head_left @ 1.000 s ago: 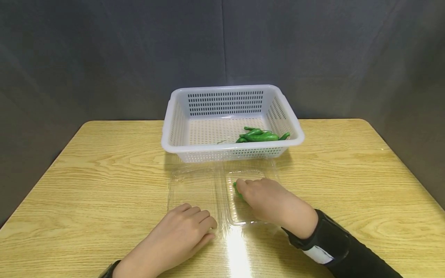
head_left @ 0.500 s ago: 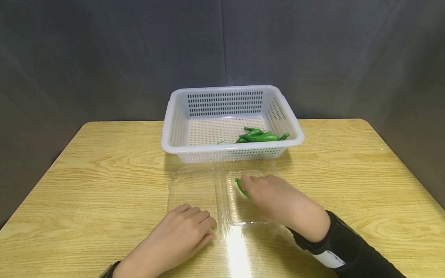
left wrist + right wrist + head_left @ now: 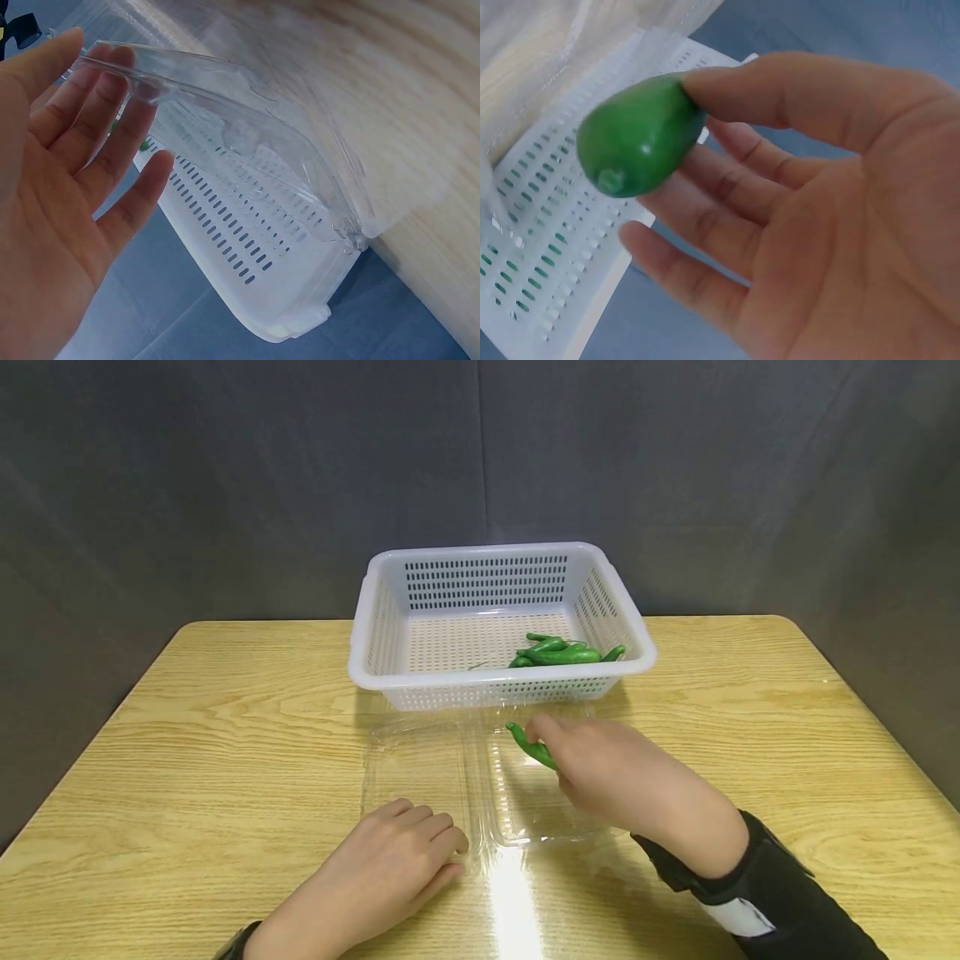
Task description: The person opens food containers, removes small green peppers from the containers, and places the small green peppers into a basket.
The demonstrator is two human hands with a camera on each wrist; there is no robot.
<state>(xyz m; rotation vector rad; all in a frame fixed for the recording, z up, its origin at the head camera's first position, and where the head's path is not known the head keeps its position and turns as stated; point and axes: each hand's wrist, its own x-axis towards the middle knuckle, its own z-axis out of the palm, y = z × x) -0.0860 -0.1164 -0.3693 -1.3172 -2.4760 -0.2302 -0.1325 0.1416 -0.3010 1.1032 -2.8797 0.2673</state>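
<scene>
In the head view my right hand [image 3: 622,772] pinches a green chili pepper [image 3: 534,749] over the right half of a clear plastic clamshell container [image 3: 495,827]. The right wrist view shows the pepper [image 3: 634,142] end-on between thumb and fingertips, the other fingers spread below it. My left hand [image 3: 382,868] rests at the front of the container's left half. Seen from the left wrist, its loosely bent fingers [image 3: 112,142] overlap the clear rim [image 3: 225,94], the thumb beside it.
Behind the container stands a white slotted plastic basket [image 3: 502,677] with several green chili peppers [image 3: 562,653] in its front right corner. All of it sits on a wood-grain table [image 3: 225,727], with a dark grey cloth [image 3: 300,485] behind.
My right hand has drawn right and lifted the pepper off the container floor, so more of it shows. The left hand, container and basket have not moved.
</scene>
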